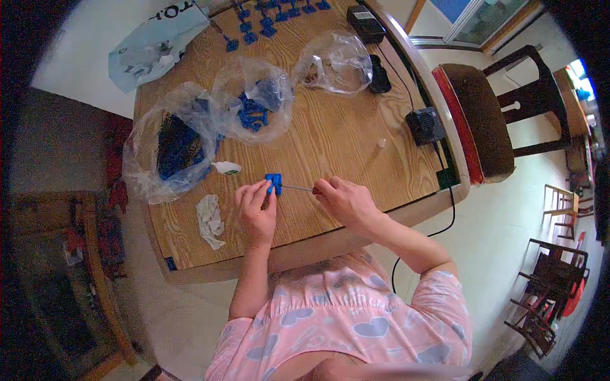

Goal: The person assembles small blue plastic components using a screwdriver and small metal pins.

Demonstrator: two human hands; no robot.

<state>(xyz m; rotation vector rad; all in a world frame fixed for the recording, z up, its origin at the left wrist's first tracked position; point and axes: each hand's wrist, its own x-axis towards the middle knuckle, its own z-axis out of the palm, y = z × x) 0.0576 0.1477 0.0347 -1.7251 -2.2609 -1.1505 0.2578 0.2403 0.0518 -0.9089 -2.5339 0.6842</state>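
Note:
My left hand point(255, 213) pinches a small blue plastic piece point(274, 183) between thumb and fingers, above the near part of the table. A thin metal rod point(297, 187) runs from that piece to my right hand point(343, 202), whose fingers are closed round its other end. Something dark red shows at those fingertips; the handle, if there is one, is hidden. Just beyond my left hand lies a small white squeeze bottle point(227, 167). Crumpled white tissue point(210, 221) is to the left of that hand.
Clear bags of blue parts point(253, 111) and dark thin pieces point(178, 143) cover the left side. Another clear bag point(337, 63) lies farther back. Blue pieces point(267, 26) stand in rows at the far edge. A black adapter point(424, 126) with a cord and a small white cap point(382, 143) are rightward.

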